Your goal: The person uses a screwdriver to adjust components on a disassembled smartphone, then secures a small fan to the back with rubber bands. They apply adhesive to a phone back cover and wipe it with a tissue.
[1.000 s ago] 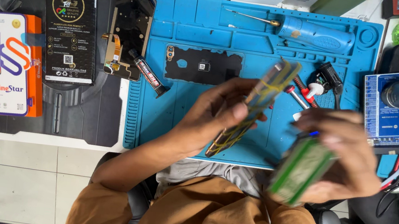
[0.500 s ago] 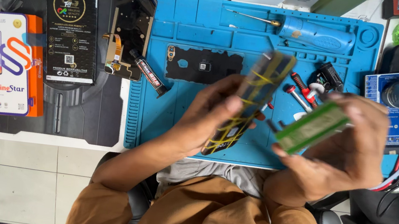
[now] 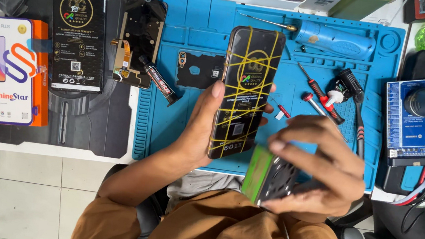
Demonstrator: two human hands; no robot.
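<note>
While the left hand [image 3: 206, 129] holds it upright, the black rectangular phone bound with crossed yellow rubber bands [image 3: 244, 94] sits clamped between thumb and fingers [image 3: 218, 91], above the blue silicone work mat [image 3: 201, 27]. Just right of those fingers, the right hand [image 3: 319, 169] curls its fingers tight around a small green-edged box with a dark perforated face [image 3: 270, 177]. Beyond the fingertips lie red-handled screwdrivers [image 3: 319, 91], a blue electric screwdriver [image 3: 333, 41] and a black phone back cover [image 3: 196, 71] on the surface.

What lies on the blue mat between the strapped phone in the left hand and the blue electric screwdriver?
In the head view, only bare blue mat separates the phone from the blue screwdriver; its thin metal bit points left above the phone.
</note>
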